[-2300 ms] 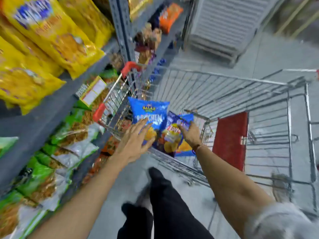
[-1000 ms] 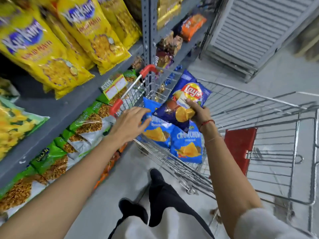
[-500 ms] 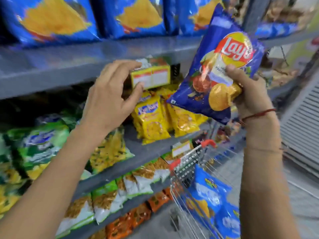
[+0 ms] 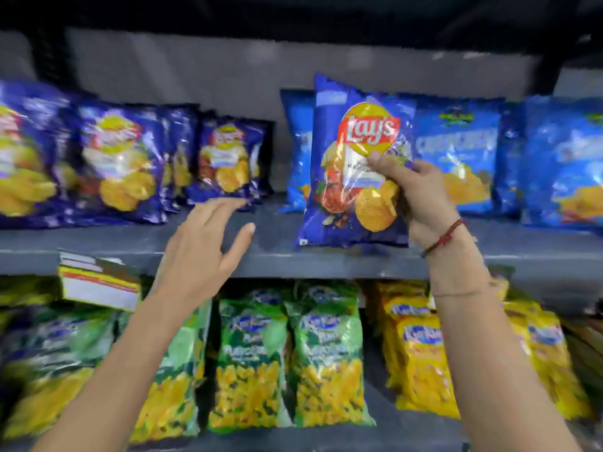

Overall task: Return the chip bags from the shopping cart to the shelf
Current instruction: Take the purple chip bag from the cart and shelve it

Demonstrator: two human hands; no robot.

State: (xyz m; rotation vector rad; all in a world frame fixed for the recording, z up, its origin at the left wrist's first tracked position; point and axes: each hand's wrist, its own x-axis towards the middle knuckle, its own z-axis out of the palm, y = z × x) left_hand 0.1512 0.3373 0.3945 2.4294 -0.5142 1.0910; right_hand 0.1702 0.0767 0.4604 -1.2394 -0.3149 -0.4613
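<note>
My right hand (image 4: 421, 197) grips a dark blue Lay's chip bag (image 4: 352, 164) by its right side and holds it upright just above the front of the grey upper shelf (image 4: 277, 252). My left hand (image 4: 205, 249) is open with fingers spread, hovering over the bare gap on that shelf, next to a row of matching dark blue Lay's bags (image 4: 120, 161). Light blue chip bags (image 4: 456, 151) stand behind and to the right of the held bag. The shopping cart is out of view.
A price tag (image 4: 98, 282) hangs from the shelf edge at the left. On the lower shelf stand green snack bags (image 4: 287, 363) and yellow snack bags (image 4: 421, 357). A dark shelf board runs overhead.
My view has risen from the cart to the upper shelf. My right hand has carried the Lay's bag up to shelf level, and my left hand has moved from the price tag toward the gap.
</note>
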